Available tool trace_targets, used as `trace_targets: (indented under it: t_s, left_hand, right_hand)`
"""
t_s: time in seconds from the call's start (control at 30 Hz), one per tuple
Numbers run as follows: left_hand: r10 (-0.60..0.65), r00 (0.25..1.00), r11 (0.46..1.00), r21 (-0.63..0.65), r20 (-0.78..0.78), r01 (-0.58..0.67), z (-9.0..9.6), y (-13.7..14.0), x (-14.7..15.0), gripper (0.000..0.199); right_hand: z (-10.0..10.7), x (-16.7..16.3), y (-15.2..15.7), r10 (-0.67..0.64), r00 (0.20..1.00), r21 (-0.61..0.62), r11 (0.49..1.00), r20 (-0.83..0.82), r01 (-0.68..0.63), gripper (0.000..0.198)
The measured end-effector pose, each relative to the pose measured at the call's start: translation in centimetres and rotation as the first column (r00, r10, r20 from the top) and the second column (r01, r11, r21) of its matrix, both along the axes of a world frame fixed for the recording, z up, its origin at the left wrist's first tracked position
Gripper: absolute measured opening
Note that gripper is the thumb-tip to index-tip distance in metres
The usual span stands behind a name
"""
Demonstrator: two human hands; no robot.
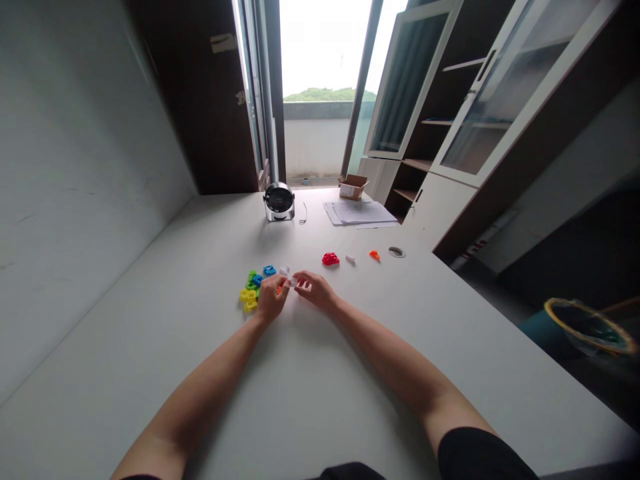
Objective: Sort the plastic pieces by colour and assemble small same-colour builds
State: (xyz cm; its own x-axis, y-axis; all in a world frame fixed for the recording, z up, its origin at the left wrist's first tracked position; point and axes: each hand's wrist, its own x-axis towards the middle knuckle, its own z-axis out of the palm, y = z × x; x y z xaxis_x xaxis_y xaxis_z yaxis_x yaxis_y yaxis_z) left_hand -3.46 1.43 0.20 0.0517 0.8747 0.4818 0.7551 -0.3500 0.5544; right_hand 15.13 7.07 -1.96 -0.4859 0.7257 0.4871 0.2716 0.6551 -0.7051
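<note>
A small white plastic piece [293,283] sits between the fingertips of both my hands, just above the table. My left hand [271,298] is closed in a pinch on its left side. From the right, my right hand [315,289] has thumb and fingertips on it. Loose plastic building pieces lie around the left hand: yellow pieces [249,295], blue pieces [269,270], a green piece [251,280] and another white piece [285,271]. An orange piece [279,289] shows partly behind the left fingers. Further right lies a cluster of red pieces [331,259].
Right of the red cluster are a white piece [351,259] and an orange piece [375,255], near a round table hole [397,252]. Towards the back stand a round black-and-silver device [279,201], papers [364,212] and an open cardboard box [353,187]. A wall borders the table's left.
</note>
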Motion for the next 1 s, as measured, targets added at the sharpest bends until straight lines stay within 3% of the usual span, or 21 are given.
trace_targets:
  t_s: [0.13,0.6,1.0]
  left_hand:
    - [-0.003,1.0,1.0,-0.01,0.005,0.003,-0.11,0.09,-0.06,0.026]
    - [0.086,0.996,0.995,-0.042,-0.029,-0.087,-0.25,0.21,0.08,0.033]
    - [0.078,0.997,0.996,-0.035,-0.022,-0.079,-0.47,0.36,-0.01,0.03]
  right_hand:
    - [0.25,0.18,-0.25,-0.006,1.0,0.049,0.999,0.003,0.006,0.026]
    - [0.62,0.35,-0.67,-0.02,0.998,0.013,1.0,0.056,0.02,0.027]
    - [0.68,0.43,-0.54,-0.035,0.997,0.044,0.999,0.07,0.032,0.028]
